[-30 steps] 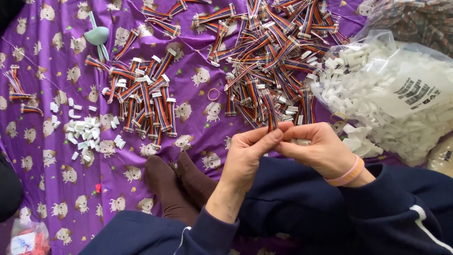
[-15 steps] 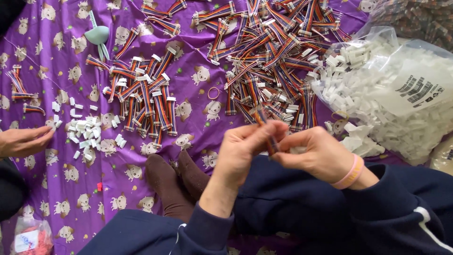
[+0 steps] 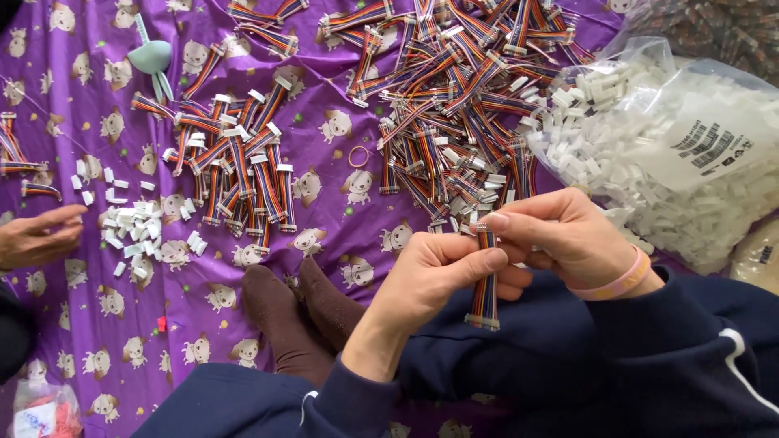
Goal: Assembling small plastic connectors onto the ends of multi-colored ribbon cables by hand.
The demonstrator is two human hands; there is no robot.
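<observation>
Shifted slightly: ribbon cable (image 3: 485, 280) now hangs vertically, pinched by left hand (image 3: 438, 276) and right hand (image 3: 560, 239) at its top connector; co-worker's hand (image 3: 36, 237) remains near loose white connectors (image 3: 134, 235).

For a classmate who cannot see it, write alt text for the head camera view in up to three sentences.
Two hands, left hand and right hand, hold a short rainbow ribbon cable upright between them over a purple patterned cloth. Piles of similar cables and a clear bag of white connectors lie beyond; another person's hand rests at the left edge.

cable pile (image 3: 454, 105) lies behind both hands, bag of connectors (image 3: 673, 154) to its right, perhaps touching.
</observation>
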